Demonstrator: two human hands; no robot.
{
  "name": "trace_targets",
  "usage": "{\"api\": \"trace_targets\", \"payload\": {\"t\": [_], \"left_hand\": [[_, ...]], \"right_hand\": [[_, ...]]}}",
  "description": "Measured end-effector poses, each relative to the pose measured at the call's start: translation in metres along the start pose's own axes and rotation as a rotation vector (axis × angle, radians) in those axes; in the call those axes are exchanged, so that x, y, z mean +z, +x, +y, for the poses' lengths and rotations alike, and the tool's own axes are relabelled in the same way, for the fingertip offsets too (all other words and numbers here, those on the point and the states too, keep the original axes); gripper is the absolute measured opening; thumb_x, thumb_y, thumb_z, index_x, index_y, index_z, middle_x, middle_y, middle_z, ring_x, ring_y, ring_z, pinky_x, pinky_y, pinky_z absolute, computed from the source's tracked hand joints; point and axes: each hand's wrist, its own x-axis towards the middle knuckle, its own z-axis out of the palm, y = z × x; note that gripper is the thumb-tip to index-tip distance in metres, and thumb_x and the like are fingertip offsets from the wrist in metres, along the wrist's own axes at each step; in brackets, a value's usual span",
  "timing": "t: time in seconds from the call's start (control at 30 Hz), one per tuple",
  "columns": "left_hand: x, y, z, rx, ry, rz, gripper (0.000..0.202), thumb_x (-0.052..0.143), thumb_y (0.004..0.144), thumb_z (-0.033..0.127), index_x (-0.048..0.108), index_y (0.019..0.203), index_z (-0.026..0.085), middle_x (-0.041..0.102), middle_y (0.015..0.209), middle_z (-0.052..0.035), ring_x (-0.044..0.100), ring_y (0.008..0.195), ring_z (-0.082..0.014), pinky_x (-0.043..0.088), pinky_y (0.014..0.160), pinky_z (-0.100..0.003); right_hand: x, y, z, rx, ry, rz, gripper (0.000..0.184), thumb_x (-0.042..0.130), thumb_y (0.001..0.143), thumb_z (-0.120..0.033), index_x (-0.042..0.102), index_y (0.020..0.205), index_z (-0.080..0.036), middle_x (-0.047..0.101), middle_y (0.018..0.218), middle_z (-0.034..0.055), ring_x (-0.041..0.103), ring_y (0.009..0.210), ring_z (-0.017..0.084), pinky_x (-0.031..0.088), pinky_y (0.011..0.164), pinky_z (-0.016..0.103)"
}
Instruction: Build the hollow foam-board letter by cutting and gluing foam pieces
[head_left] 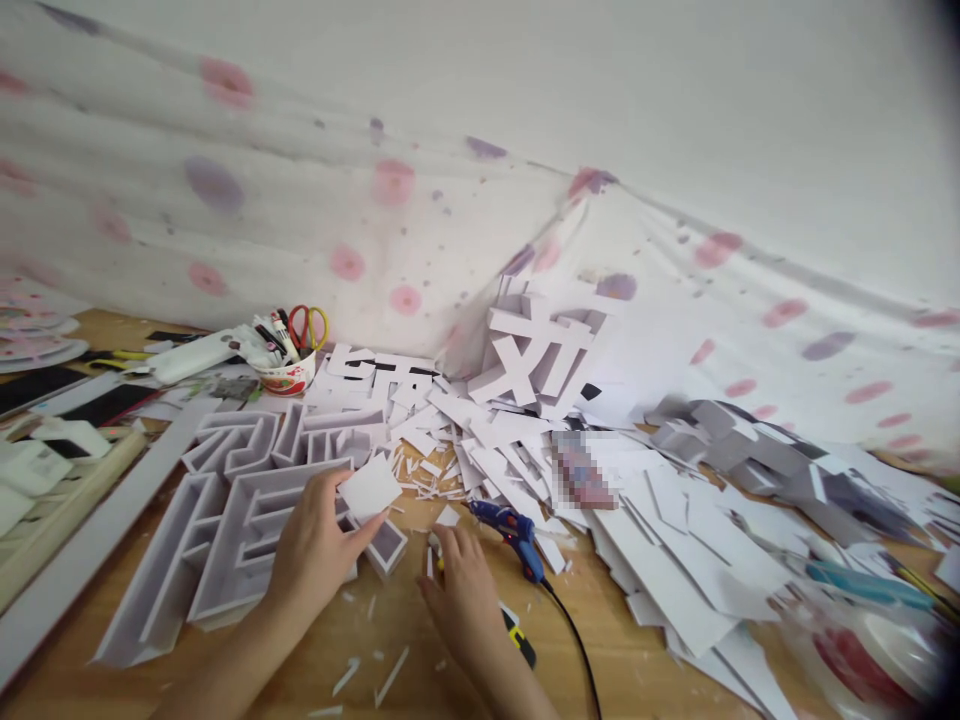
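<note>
My left hand (315, 550) pinches a small white square of card (369, 487) between thumb and fingers, holding it over the right end of a large white foam-board block character (225, 540) lying flat on the wooden table (405, 640). My right hand (465, 590) rests on the table just right of it, fingers curled around a thin knife with a yellow and black handle (519, 640). A blue glue gun (506, 530) lies close beyond the right hand, its black cord trailing toward me.
A heap of white card offcuts (660, 540) covers the right half of the table. More white block characters (536, 355) stand at the back against a spotted cloth. A bowl with scissors and pens (289, 370) sits back left. A tape roll (862, 650) lies at right.
</note>
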Motion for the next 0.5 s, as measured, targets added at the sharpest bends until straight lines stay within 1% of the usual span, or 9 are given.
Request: {"api": "trace_targets", "payload": {"t": [0.07,0.13,0.2,0.27,0.33,0.37,0.4,0.43,0.5], "left_hand": [[0.000,0.000,0.004,0.022,-0.008,0.016,0.042,0.059,0.074,0.044,0.045,0.104,0.019,0.057,0.097,-0.0094,0.060,0.091,-0.0254,0.052,0.074,-0.038],[0.000,-0.002,0.011,-0.014,-0.044,0.007,0.043,0.060,0.073,0.048,0.046,0.102,0.019,0.057,0.090,-0.0065,0.061,0.082,-0.0229,0.052,0.067,-0.035],[0.000,-0.010,0.020,-0.093,-0.124,-0.049,0.047,0.062,0.070,0.051,0.046,0.102,0.021,0.057,0.081,-0.0019,0.060,0.065,-0.0178,0.051,0.056,-0.030],[0.000,-0.024,0.030,-0.172,-0.257,-0.165,0.049,0.063,0.069,0.052,0.043,0.103,0.022,0.055,0.070,0.0031,0.055,0.051,-0.0131,0.049,0.048,-0.026],[0.002,-0.043,0.039,-0.229,-0.417,-0.298,0.047,0.060,0.073,0.049,0.039,0.107,0.023,0.056,0.065,0.0046,0.055,0.047,-0.0123,0.049,0.044,-0.024],[0.004,-0.055,0.042,-0.232,-0.488,-0.373,0.045,0.057,0.076,0.047,0.038,0.109,0.023,0.061,0.070,0.0023,0.058,0.051,-0.0129,0.050,0.046,-0.024],[0.006,-0.066,0.044,-0.235,-0.521,-0.411,0.044,0.056,0.077,0.046,0.037,0.110,0.024,0.063,0.076,0.0007,0.059,0.051,-0.0127,0.051,0.047,-0.024],[0.008,-0.077,0.045,-0.228,-0.540,-0.452,0.045,0.056,0.078,0.044,0.037,0.113,0.024,0.065,0.080,-0.0005,0.060,0.052,-0.0127,0.052,0.048,-0.024],[0.014,-0.095,0.043,-0.184,-0.541,-0.526,0.044,0.058,0.077,0.040,0.038,0.114,0.026,0.067,0.083,-0.0003,0.064,0.057,-0.0141,0.054,0.049,-0.023]], "right_hand": [[-0.006,-0.011,0.014,0.031,-0.128,0.023,0.039,0.058,0.068,-0.011,0.059,0.107,-0.017,0.063,0.100,0.0127,0.057,0.099,0.031,0.046,0.085,0.044],[-0.006,-0.023,0.026,0.068,-0.206,0.031,0.035,0.059,0.069,-0.013,0.060,0.104,-0.017,0.063,0.098,0.0134,0.058,0.098,0.032,0.047,0.083,0.044],[-0.002,-0.031,0.034,0.102,-0.238,0.043,0.033,0.058,0.069,-0.013,0.061,0.102,-0.016,0.063,0.099,0.0145,0.059,0.096,0.032,0.048,0.083,0.044],[0.002,-0.034,0.038,0.124,-0.213,0.082,0.028,0.055,0.072,-0.014,0.061,0.099,-0.016,0.063,0.098,0.0145,0.060,0.094,0.031,0.048,0.082,0.044],[0.002,-0.031,0.038,0.138,-0.106,0.137,0.025,0.051,0.076,-0.017,0.060,0.099,-0.016,0.064,0.096,0.0134,0.061,0.091,0.028,0.049,0.080,0.042],[0.000,-0.028,0.037,0.151,-0.023,0.163,0.024,0.049,0.078,-0.018,0.060,0.099,-0.017,0.064,0.096,0.0131,0.061,0.090,0.027,0.049,0.079,0.040],[-0.002,-0.025,0.035,0.172,0.077,0.173,0.024,0.046,0.079,-0.020,0.059,0.099,-0.017,0.064,0.095,0.0125,0.062,0.088,0.025,0.050,0.077,0.037],[-0.004,-0.021,0.033,0.203,0.193,0.156,0.024,0.044,0.081,-0.022,0.058,0.099,-0.017,0.065,0.090,0.0109,0.064,0.083,0.023,0.051,0.072,0.034],[-0.008,-0.014,0.027,0.276,0.449,0.036,0.024,0.038,0.085,-0.025,0.057,0.097,-0.018,0.064,0.076,0.0054,0.064,0.067,0.018,0.050,0.058,0.027]]}}
